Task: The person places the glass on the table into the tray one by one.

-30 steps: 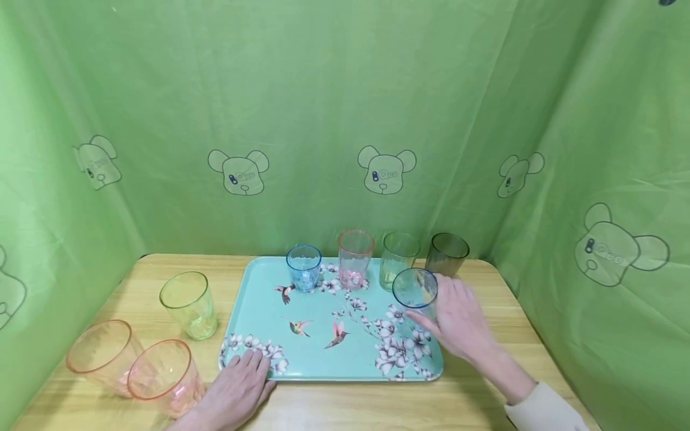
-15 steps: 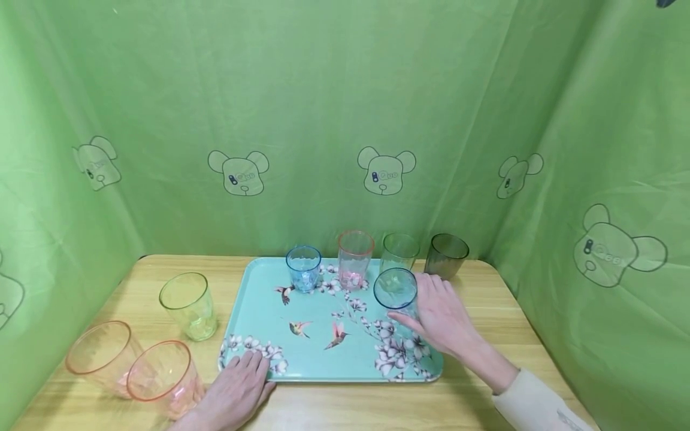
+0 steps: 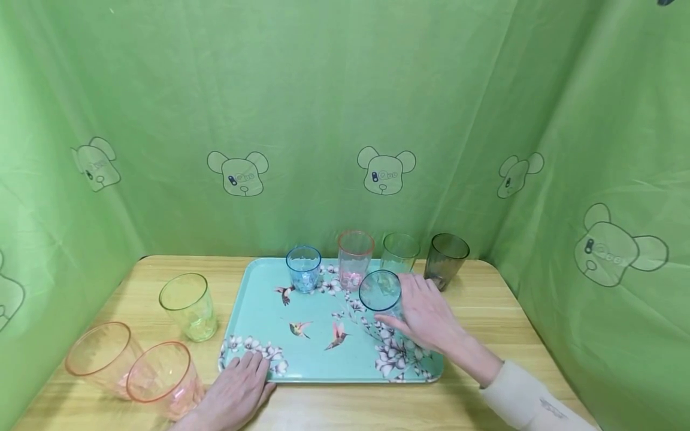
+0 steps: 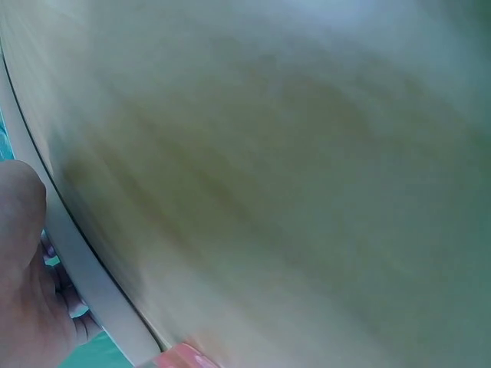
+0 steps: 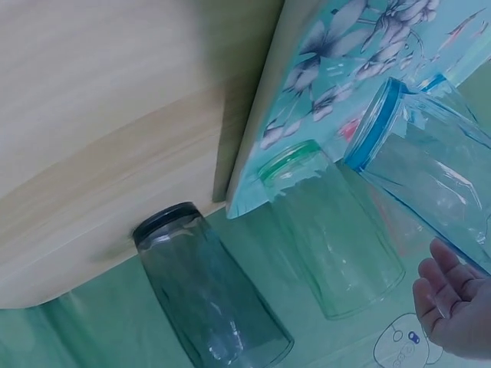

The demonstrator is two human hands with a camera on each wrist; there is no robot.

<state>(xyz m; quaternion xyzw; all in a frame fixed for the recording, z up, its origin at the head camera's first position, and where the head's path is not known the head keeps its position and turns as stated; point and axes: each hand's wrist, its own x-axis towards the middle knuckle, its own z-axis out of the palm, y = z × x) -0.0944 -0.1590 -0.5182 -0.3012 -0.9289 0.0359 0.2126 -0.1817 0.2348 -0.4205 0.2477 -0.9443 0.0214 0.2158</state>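
Observation:
My right hand (image 3: pixel 426 311) holds a clear blue drinking glass (image 3: pixel 380 293) by its side, mouth upward, over the right half of the flowered turquoise tray (image 3: pixel 259 299). In the right wrist view its fingers (image 5: pixel 453 284) lie against the glass; whether the base touches the tray I cannot tell. My left hand (image 3: pixel 239 386) rests on the tray's front left rim, its thumb beside the edge. Along the tray's back stand a small blue glass (image 3: pixel 304 272), a pink glass (image 3: pixel 356 257) and a green glass (image 3: pixel 400 254).
Right of the tray, on the wooden table (image 3: pixel 485 335), stands a dark grey glass (image 3: pixel 446 263). A yellow-green glass (image 3: pixel 188 305) and two orange-pink glasses, one at the far left (image 3: pixel 102 359) and one nearer (image 3: pixel 167 383), stand left of it. Green curtains (image 3: pixel 312 203) surround the table.
My right hand has moved left across the tray with the blue glass, uncovering more of the dark grey glass. The left hand has kept its place on the rim.

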